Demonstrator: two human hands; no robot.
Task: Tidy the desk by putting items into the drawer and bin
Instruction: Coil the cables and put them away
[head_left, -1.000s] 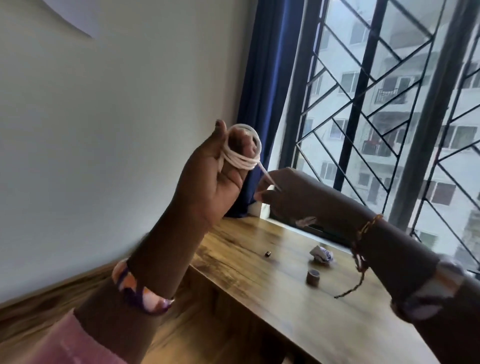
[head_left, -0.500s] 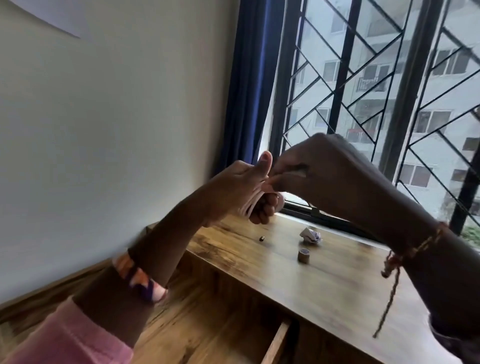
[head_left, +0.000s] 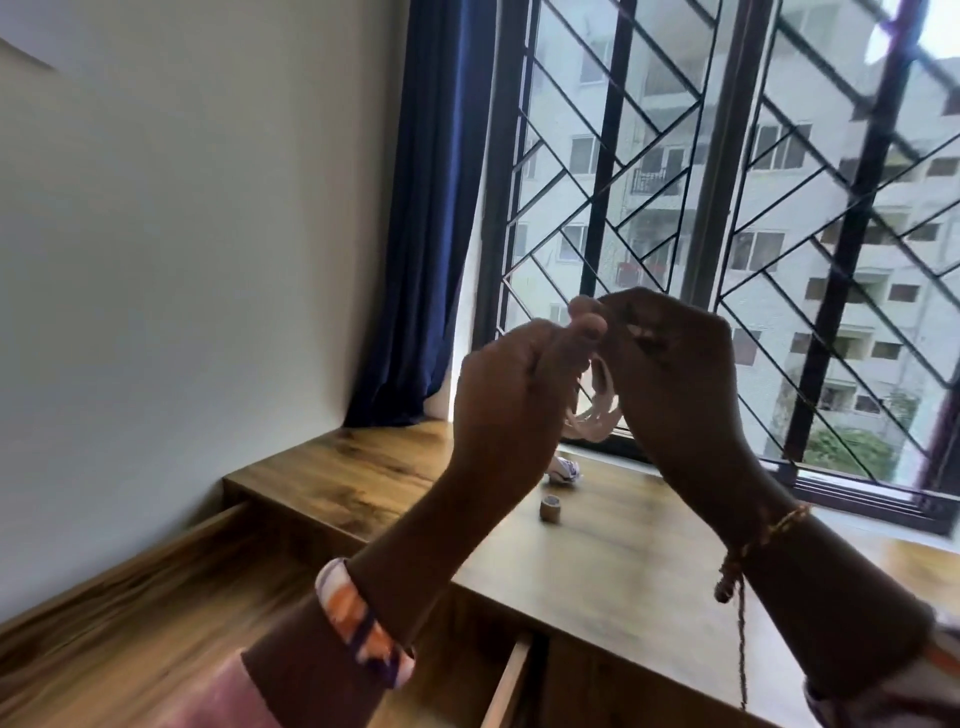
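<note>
Holding the white cord coil (head_left: 597, 410) between both hands above the desk (head_left: 597, 551), left hand (head_left: 514, 395) and right hand (head_left: 670, 374) both pinching it, loops hanging downward, open drawer (head_left: 511, 686) lower, nearer the left hand.

Window (head_left: 675, 208) backlight; hands silhouetted; edges blurred

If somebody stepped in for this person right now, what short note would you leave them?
Left hand and right hand: raised together over the desk, both gripping a coiled white cord.
On the desk: a crumpled wrapper and a small brown roll near the window.
Drawer below the desk edge is open.
Done: cord looped up.
Left: put the cord away, then clear the wrapper and roll. No bin in view.
</note>
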